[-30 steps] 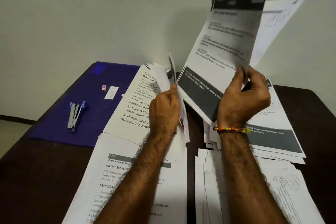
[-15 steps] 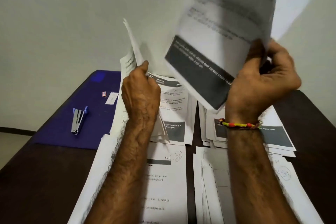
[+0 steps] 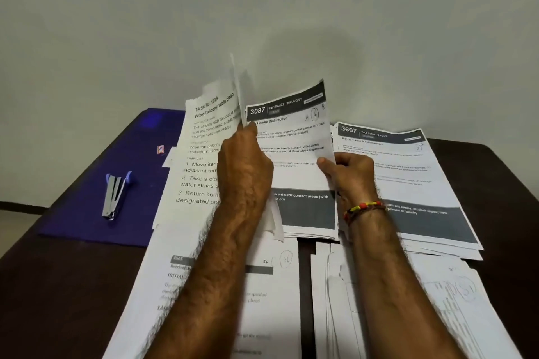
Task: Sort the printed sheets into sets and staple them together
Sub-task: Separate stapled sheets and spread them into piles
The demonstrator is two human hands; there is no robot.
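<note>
My left hand (image 3: 245, 166) grips a thin bundle of sheets (image 3: 237, 87) that stands upright on edge at the table's middle. My right hand (image 3: 351, 175) pinches the right edge of the sheet headed 3087 (image 3: 294, 137), which lies on top of its pile. To the right sits the pile headed 3667 (image 3: 408, 172). A sheet headed Task ID 1228 (image 3: 201, 148) lies left of my left hand. Two more paper piles are near me, one on the left (image 3: 262, 285) and one on the right (image 3: 408, 300). A blue and silver stapler (image 3: 114, 195) lies on the purple mat.
The purple mat (image 3: 87, 221) covers the table's back left part, with a small staple box (image 3: 160, 149) on it. Dark brown table (image 3: 58, 285) shows at the left and right edges. A pale wall stands right behind the table.
My right hand came down with the raised 3087 sheet and laid it on the middle pile. My left hand stayed at the middle with its upright bundle.
</note>
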